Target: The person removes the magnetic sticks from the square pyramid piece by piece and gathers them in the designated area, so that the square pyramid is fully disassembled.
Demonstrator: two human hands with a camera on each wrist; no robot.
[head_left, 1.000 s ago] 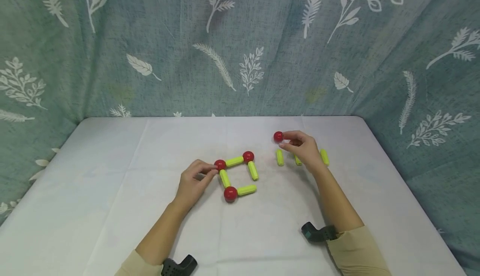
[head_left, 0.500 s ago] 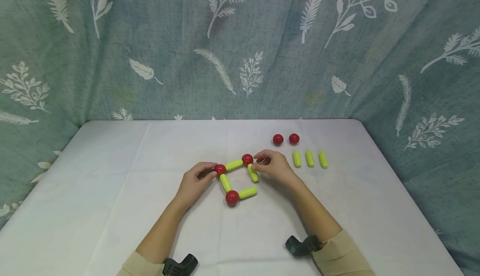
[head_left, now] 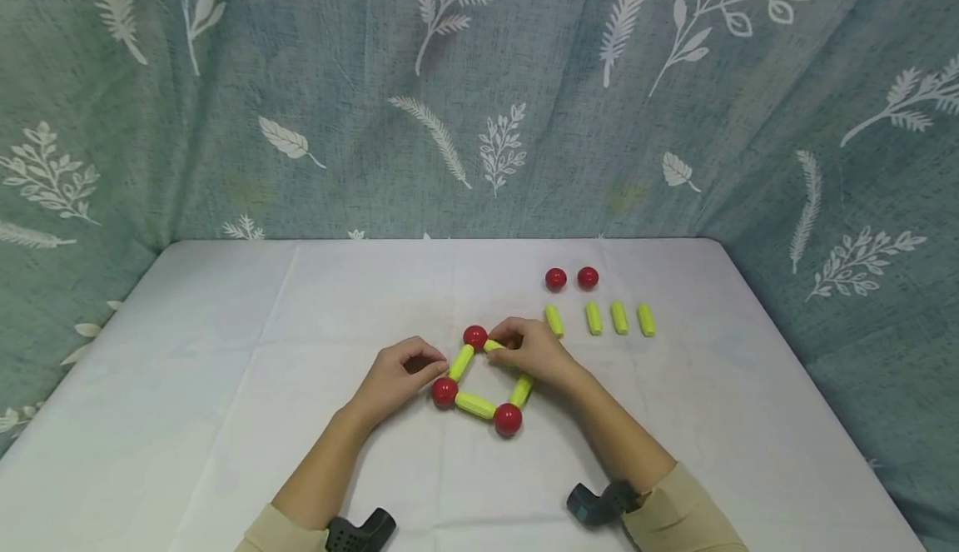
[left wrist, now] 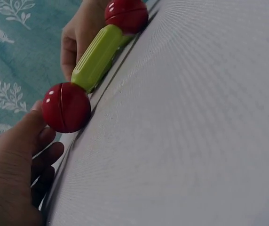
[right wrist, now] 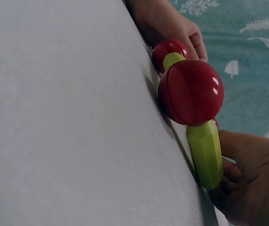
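Note:
Red balls and yellow-green rods form a joined four-sided frame on the white table. Its far ball, left ball and near ball stand at three corners. My right hand pinches the far-right rod by the far ball. The near-right rod runs from the near ball; its far end is partly hidden by that hand. Fingertips of my left hand meet beside the left rod, just above the left ball. In the left wrist view, its loosely bent fingers lie against a red ball.
Two loose red balls, a left one and a right one, lie at the back right. Several loose rods stand in a row before them. A patterned cloth hangs behind the white table.
My right hand has let go of a ball at the back and come to the frame. The frame has turned, its near ball swinging right and its left ball coming nearer.

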